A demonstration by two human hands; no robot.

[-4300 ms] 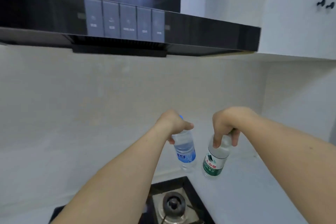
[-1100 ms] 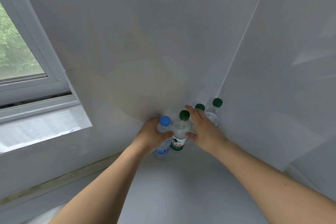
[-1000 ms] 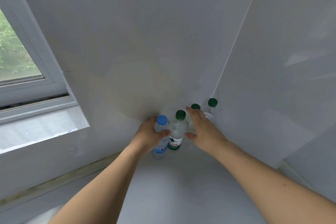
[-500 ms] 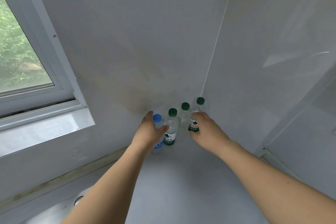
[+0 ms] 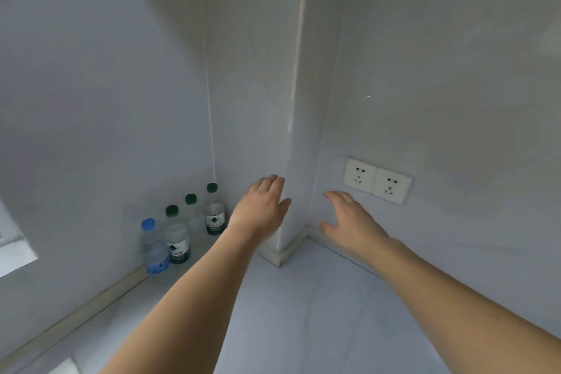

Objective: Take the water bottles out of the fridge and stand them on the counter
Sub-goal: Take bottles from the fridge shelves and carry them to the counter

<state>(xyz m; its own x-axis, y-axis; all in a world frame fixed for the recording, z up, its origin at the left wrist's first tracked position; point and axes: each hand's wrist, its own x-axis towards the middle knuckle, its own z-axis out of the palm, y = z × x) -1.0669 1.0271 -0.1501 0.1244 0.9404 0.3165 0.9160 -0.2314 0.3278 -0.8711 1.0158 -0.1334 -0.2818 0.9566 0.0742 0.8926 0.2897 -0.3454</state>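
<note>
While both hands hang empty over the counter (image 5: 303,307), four bottles stand upright in a row along the wall, at about 9 o'clock from the hands. Left hand (image 5: 261,209): fingers spread, palm down, holding nothing, just beside the nearest bottle but not touching it. Right hand (image 5: 349,222): also splayed and empty, near the wall below the sockets (image 5: 377,181), at 2 o'clock.

Risks, as judged from here:
- Row is tight; the bottles look to touch or nearly touch. A careless sweep of the left forearm at 8 o'clock could knock one, and one falling would likely take its neighbours.
- Bottles are tall and narrow, so they tip easily.
- If more bottles are to come, the space left in the corner is small; squeezing another in could nudge the row.
- Fridge not in view; cannot tell whether any bottles remain inside.

Bottles:
- Blue-cap bottle (image 5: 153,247), nearest the window end: clear, blue label low on the body.
- Green-cap bottle (image 5: 177,237) next: clear, green and white label.
- Third bottle (image 5: 192,215): green cap, body mostly hidden behind its neighbours.
- Corner bottle (image 5: 215,214): green cap, dark label facing out.

All caps on. Water looks full or close to it, though the picture is soft.
</note>
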